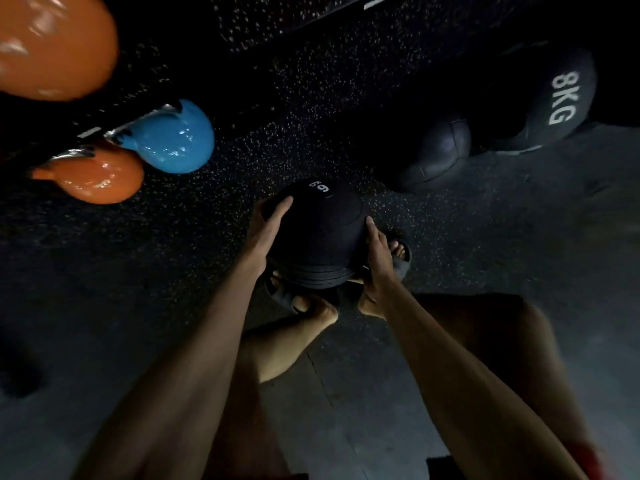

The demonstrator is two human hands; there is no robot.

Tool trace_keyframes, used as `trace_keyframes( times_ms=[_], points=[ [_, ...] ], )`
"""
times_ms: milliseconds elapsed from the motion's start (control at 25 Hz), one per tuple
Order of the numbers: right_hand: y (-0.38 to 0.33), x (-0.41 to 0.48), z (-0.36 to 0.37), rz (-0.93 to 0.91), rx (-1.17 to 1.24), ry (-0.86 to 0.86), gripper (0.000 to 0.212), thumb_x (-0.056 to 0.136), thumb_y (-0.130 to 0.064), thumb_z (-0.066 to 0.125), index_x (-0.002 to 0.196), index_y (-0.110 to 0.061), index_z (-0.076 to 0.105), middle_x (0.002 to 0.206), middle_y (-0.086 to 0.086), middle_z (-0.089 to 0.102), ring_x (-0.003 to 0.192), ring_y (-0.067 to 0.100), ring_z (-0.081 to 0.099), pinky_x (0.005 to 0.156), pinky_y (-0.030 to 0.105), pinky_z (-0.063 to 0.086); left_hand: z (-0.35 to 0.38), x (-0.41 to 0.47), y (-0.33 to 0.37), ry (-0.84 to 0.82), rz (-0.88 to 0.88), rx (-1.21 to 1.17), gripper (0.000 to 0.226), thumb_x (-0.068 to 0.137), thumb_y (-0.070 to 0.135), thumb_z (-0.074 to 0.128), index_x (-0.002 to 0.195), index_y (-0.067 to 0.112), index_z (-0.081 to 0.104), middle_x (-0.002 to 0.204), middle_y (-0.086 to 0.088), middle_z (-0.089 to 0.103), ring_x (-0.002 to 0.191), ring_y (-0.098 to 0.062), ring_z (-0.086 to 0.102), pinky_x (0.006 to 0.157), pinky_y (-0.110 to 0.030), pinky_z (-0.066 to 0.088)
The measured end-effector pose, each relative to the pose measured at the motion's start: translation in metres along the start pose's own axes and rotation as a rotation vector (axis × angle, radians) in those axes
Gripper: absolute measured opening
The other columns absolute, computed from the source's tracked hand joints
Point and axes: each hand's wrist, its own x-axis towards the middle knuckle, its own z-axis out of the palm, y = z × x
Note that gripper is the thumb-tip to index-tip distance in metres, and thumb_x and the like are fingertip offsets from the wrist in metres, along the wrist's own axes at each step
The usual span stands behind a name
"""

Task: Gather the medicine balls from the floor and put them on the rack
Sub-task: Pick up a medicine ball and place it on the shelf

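1 black medicine ball [317, 237], on which I read 6 kg in white, held low between both hands, directly over the sandalled feet [400, 254]. Left hand [265, 233]: fingers gripping the ball's left side, 1 digit laid across its upper face. Right hand [379, 261]: fingers gripping the right side from beneath, 1 digit pointing up along it. Speckled rubber floor [311, 98] below. 2 further dark balls rest on it, well apart to the upper right: 1 seamed ball [436, 157], and 1 larger 8KG ball [561, 98] just beside it. 3 glossy items to the upper left: 1 blue kettlebell [173, 140], 1 small orange kettlebell [97, 178] just beside it, and 1 big orange shape [52, 43] too blurred for me to name.
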Motion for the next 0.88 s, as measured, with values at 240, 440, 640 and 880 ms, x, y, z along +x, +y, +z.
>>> trace_keyframes(
  times_ms=[240, 440, 640, 880],
  points=[
    [-0.056, -0.21, 0.003, -0.269, -0.113, -0.048, 0.081, 0.081, -0.079, 0.052, 0.148, -0.037, 0.038, 0.148, -0.002, 0.047, 0.129, 0.021, 0.049, 0.106, 0.053, 0.046, -0.068, -0.19, 0.081, 0.009, 0.175, -0.037, 0.079, 0.075, 0.075, 0.063, 0.143, 0.039, 0.045, 0.143, 0.016, 0.05, 0.13, -0.011, 0.047, 0.114, -0.042, 0.036],
    [-0.108, -0.353, 0.019, -0.544, -0.197, -0.119, 0.086, 0.082, -0.076, 0.057, 0.151, -0.031, 0.034, 0.148, -0.001, 0.047, 0.13, 0.019, 0.05, 0.107, 0.046, 0.047, -0.118, -0.314, 0.151, 0.049, 0.326, -0.122, 0.081, 0.072, 0.081, 0.056, 0.141, 0.041, 0.041, 0.143, 0.01, 0.051, 0.129, -0.015, 0.049, 0.112, -0.046, 0.039],
    [-0.143, -0.445, 0.034, -0.803, -0.212, -0.217, 0.088, 0.075, -0.079, 0.059, 0.147, -0.031, 0.041, 0.142, -0.002, 0.055, 0.126, 0.016, 0.056, 0.106, 0.045, 0.049, -0.156, -0.408, 0.2, 0.084, 0.565, -0.212, 0.066, 0.081, 0.075, 0.056, 0.134, 0.037, 0.05, 0.129, 0.009, 0.061, 0.116, -0.012, 0.06, 0.095, -0.035, 0.051],
    [-0.18, -0.526, 0.057, -1.099, -0.226, -0.322, 0.072, 0.089, -0.067, 0.055, 0.144, -0.022, 0.049, 0.14, -0.002, 0.058, 0.128, 0.01, 0.054, 0.114, 0.038, 0.041, -0.186, -0.497, 0.239, 0.277, 0.772, -0.297, 0.059, 0.08, 0.074, 0.057, 0.125, 0.037, 0.05, 0.131, 0.005, 0.059, 0.121, -0.016, 0.056, 0.106, -0.041, 0.045]
  ],
)
